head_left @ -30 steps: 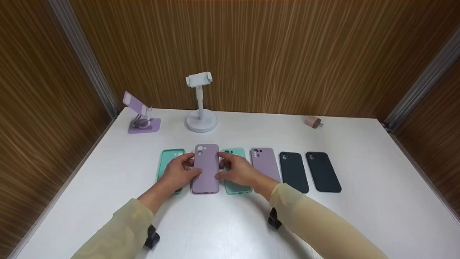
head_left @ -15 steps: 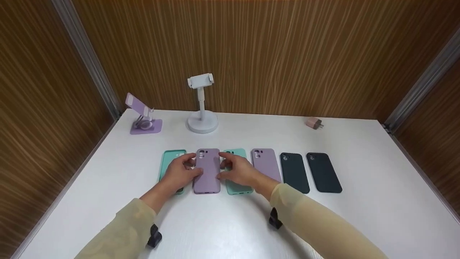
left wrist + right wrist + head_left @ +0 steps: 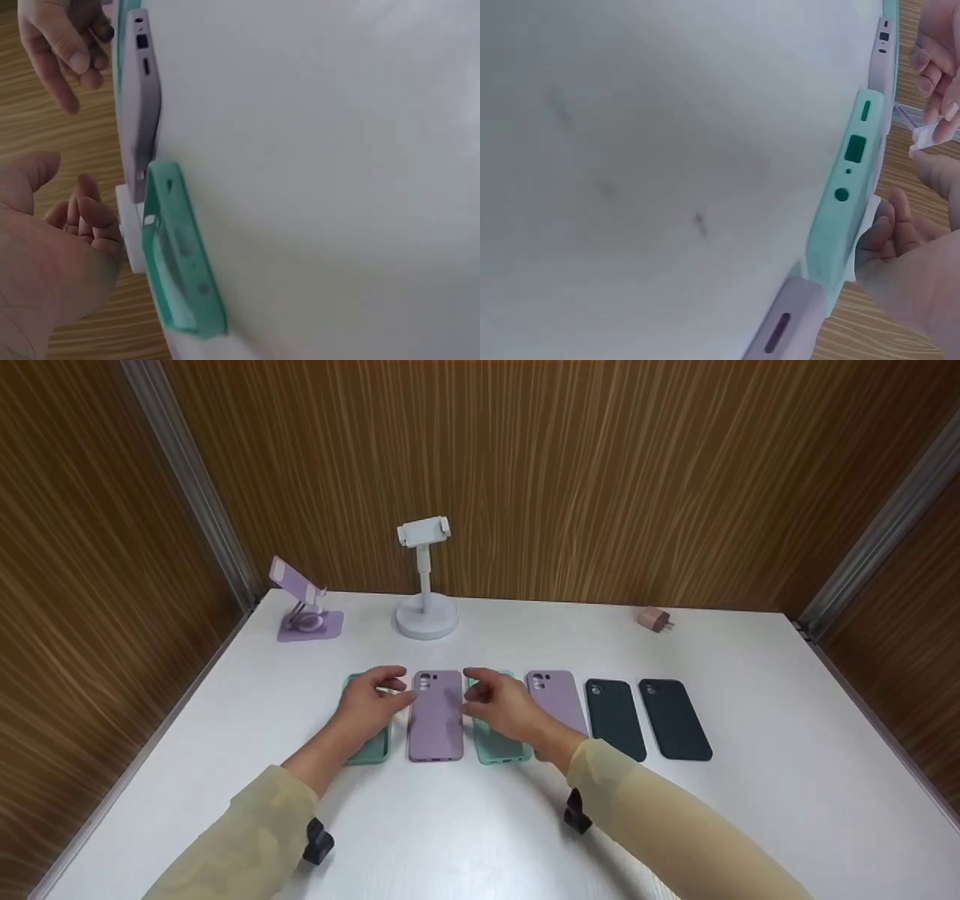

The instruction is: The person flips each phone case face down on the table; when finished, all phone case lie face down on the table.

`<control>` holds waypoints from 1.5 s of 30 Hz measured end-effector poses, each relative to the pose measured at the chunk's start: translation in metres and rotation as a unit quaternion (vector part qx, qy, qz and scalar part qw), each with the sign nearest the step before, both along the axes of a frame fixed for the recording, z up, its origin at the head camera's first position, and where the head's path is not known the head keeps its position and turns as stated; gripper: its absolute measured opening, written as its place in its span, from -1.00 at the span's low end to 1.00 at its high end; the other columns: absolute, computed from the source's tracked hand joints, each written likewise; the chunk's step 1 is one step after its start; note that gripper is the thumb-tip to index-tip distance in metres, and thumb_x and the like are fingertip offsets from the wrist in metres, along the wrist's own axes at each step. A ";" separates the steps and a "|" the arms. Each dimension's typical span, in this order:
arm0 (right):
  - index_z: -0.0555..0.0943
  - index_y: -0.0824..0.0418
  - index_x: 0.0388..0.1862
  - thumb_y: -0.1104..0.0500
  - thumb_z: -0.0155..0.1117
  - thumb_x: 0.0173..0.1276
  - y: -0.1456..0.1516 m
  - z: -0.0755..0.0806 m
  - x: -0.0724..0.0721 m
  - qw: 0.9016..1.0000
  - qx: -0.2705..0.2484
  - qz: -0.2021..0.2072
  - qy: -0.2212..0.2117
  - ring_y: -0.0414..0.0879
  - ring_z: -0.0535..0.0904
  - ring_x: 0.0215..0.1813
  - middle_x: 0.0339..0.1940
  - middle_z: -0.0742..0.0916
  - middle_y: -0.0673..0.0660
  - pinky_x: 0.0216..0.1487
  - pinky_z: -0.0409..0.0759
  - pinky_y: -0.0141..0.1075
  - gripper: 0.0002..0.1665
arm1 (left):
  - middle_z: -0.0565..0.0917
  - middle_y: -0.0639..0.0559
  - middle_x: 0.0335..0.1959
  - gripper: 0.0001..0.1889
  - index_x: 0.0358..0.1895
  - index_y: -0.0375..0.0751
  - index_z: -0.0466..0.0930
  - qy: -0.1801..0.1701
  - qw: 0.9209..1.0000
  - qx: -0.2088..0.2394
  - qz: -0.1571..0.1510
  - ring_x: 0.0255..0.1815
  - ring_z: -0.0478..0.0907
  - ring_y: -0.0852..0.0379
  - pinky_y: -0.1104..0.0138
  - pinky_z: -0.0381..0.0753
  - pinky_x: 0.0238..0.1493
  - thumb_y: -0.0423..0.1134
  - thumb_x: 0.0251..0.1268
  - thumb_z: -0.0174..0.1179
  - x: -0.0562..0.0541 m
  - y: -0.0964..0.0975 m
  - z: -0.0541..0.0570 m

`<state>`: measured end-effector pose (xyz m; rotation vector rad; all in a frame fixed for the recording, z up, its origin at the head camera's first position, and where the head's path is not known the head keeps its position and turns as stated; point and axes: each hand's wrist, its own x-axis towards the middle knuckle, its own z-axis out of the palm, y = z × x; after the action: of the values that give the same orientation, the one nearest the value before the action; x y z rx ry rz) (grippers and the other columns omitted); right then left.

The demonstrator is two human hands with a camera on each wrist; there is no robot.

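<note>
A purple phone case (image 3: 436, 727) lies flat on the white table, its camera cutouts at the far end. My left hand (image 3: 367, 701) hovers off its left side, fingers loosely bent and holding nothing, over a teal phone case (image 3: 373, 750) whose hollow inside faces up. On the other side my right hand (image 3: 506, 709), likewise holding nothing, is raised over a second teal case (image 3: 499, 748) and partly hides it. In the left wrist view a gap shows between the left hand (image 3: 64, 247) and the purple case (image 3: 139, 105).
Rightward along the row lie another purple case (image 3: 556, 697) and two dark phone cases (image 3: 615, 720). Behind stand a purple folding phone stand (image 3: 311, 622) and a white phone stand (image 3: 426, 615). A pink charger plug (image 3: 654, 619) lies at the back right, before the wood-grain wall (image 3: 562, 472).
The purple case has gone from slightly raised to flat on the table between the teal cases. Both hands have let go of its sides and moved up and apart from it.
</note>
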<state>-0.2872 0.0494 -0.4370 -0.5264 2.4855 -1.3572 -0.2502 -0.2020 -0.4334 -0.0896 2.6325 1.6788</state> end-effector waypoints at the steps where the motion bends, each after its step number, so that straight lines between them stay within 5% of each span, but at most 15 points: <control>1: 0.43 0.17 0.60 0.23 0.42 0.48 -0.001 0.001 0.000 1.000 -0.004 -0.002 0.002 -0.06 0.60 0.06 0.02 0.73 0.04 0.22 0.62 -0.16 -0.25 | 0.65 -0.14 0.16 -0.46 0.46 -0.24 0.53 0.000 1.000 -0.004 0.003 0.09 0.56 -0.04 0.22 0.58 0.09 -0.22 0.48 0.36 0.000 -0.004 0.002; 10: 0.41 0.15 0.61 0.22 0.37 0.50 -0.024 0.009 0.004 0.999 -0.026 0.027 0.015 -0.05 0.60 0.08 0.02 0.74 0.02 0.16 0.64 -0.21 -0.26 | 0.66 -0.18 0.15 -0.46 0.45 -0.29 0.52 0.004 0.999 -0.037 0.032 0.15 0.56 -0.07 0.19 0.55 0.17 -0.18 0.50 0.34 -0.002 -0.044 0.009; 21: 0.44 0.06 0.60 0.19 0.45 0.48 -0.073 0.011 0.005 0.999 -0.043 0.016 -0.024 -0.09 0.60 0.00 -0.02 0.71 -0.02 0.03 0.68 -0.31 -0.25 | 0.54 -0.18 0.19 -0.34 0.56 -0.25 0.38 -0.046 0.997 -0.032 0.045 0.11 0.49 -0.03 0.34 0.57 -0.13 -0.13 0.52 0.34 -0.002 -0.079 -0.006; 25: 0.47 0.10 0.57 0.20 0.47 0.46 -0.090 0.008 0.006 0.999 -0.043 0.018 -0.018 -0.12 0.58 -0.04 -0.04 0.72 -0.02 0.00 0.66 -0.35 -0.27 | 0.51 -0.18 0.21 -0.31 0.58 -0.24 0.34 -0.061 0.997 -0.022 0.044 0.12 0.47 -0.02 0.33 0.55 -0.15 -0.14 0.49 0.36 -0.003 -0.084 -0.014; 30: 0.46 0.08 0.59 0.18 0.49 0.45 -0.102 0.002 0.007 0.999 -0.021 0.017 -0.018 -0.12 0.56 -0.02 -0.02 0.70 -0.01 0.06 0.64 -0.34 -0.24 | 0.51 -0.20 0.19 -0.28 0.59 -0.26 0.33 -0.070 0.997 -0.031 0.031 0.13 0.43 -0.02 0.28 0.51 0.06 -0.17 0.46 0.39 -0.005 -0.084 -0.019; 38: 0.40 -0.01 0.65 0.09 0.57 0.39 -0.104 -0.009 0.010 0.997 0.067 0.033 -0.019 -0.15 0.54 0.08 0.10 0.67 -0.06 0.26 0.58 -0.30 -0.10 | 0.51 -0.21 0.20 -0.25 0.58 -0.31 0.32 -0.065 0.996 -0.063 0.012 0.11 0.40 -0.03 0.18 0.45 0.15 -0.21 0.41 0.43 -0.005 -0.085 -0.025; 45: 0.38 0.00 0.66 0.04 0.61 0.35 -0.103 -0.014 0.007 0.996 0.076 0.050 -0.015 -0.18 0.54 0.16 0.22 0.68 -0.04 0.38 0.51 -0.27 -0.04 | 0.50 -0.19 0.20 -0.23 0.60 -0.29 0.29 -0.064 0.995 -0.077 0.002 0.13 0.38 -0.05 0.13 0.41 0.18 -0.21 0.42 0.42 -0.004 -0.089 -0.026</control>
<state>-0.2797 -0.0538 -0.4506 -0.5824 2.4764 -1.1198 -0.2547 -0.2908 -0.4594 -0.1961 2.6630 1.4163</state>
